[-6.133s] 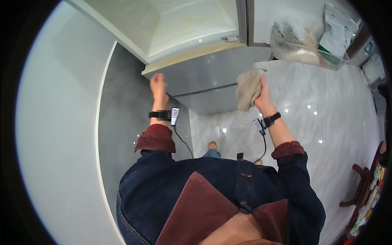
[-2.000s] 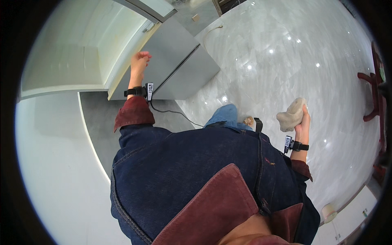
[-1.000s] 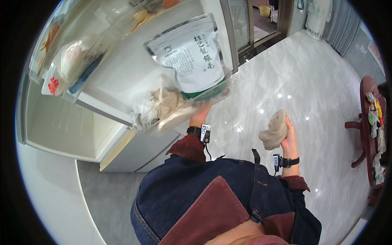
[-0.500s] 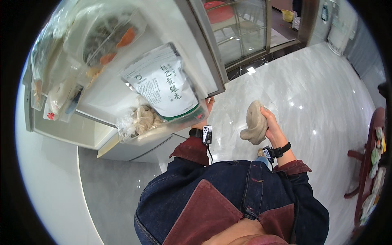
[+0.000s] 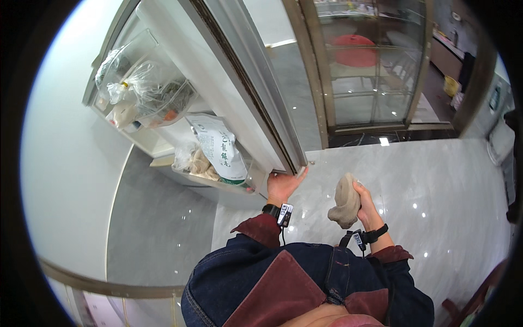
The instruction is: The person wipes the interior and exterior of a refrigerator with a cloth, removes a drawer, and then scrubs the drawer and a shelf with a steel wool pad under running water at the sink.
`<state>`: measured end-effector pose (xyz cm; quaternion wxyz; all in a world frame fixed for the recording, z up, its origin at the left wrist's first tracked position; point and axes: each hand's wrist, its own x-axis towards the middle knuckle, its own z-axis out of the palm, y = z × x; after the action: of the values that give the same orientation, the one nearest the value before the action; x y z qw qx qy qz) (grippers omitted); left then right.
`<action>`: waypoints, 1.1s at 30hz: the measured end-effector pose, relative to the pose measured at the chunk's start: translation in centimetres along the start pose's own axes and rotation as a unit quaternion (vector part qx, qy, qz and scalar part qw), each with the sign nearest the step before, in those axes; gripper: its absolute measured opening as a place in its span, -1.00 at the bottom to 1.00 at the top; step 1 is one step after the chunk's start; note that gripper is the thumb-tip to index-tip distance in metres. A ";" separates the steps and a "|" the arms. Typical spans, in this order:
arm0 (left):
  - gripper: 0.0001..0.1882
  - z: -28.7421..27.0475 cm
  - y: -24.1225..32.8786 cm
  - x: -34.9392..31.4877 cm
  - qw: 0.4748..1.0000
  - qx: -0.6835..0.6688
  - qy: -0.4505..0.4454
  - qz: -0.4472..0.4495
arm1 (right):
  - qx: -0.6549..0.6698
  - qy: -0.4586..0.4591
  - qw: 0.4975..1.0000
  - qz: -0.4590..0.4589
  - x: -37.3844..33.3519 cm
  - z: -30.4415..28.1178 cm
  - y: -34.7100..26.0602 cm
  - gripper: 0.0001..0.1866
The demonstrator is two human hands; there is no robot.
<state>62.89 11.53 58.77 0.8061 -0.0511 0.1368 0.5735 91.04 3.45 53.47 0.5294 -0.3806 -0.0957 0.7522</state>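
Since a moment ago the left hand (image 5: pixel 281 187) has kept its fingers clamped on the lower edge of the open white fridge door (image 5: pixel 229 109), now swung nearer, while the right hand (image 5: pixel 364 203) stays closed around the crumpled beige cloth (image 5: pixel 344 200), held right of the door over the grey marble floor (image 5: pixel 436 185).

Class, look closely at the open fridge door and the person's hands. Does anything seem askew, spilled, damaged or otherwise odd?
Nothing spilled or damaged. The white printed pouch leans tilted in the door shelf beside a clear bag of food. The left hand grips the door's lower edge; the right hand holds a bunched beige cloth.
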 end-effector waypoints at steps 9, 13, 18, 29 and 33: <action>-0.38 0.6 -2.6 -10.1 0.992 0.060 0.102 0.047 | -0.002 -0.097 0.988 0.116 6.0 -0.6 -4.4 -0.56; -0.33 -0.3 -3.0 -19.0 0.976 0.133 0.117 0.129 | -0.006 -0.082 0.974 0.211 7.5 -0.4 -2.9 -0.57; -0.27 -1.2 -1.5 -27.6 0.950 0.143 0.163 0.226 | -0.016 -0.145 0.959 0.241 8.5 -0.9 0.4 -0.58; -0.59 -9.9 10.9 -38.9 0.872 0.049 0.244 0.421 | -0.025 -0.162 0.943 0.290 9.9 -1.2 3.1 -0.61; -0.64 -10.9 12.9 -39.5 0.855 0.104 0.245 0.445 | 0.005 -0.174 0.950 0.258 11.3 -0.9 4.0 -0.61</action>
<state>37.02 -22.71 60.35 0.4054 -0.0397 0.3969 0.8225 87.06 11.35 45.32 0.2949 -0.2527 -0.0810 0.9179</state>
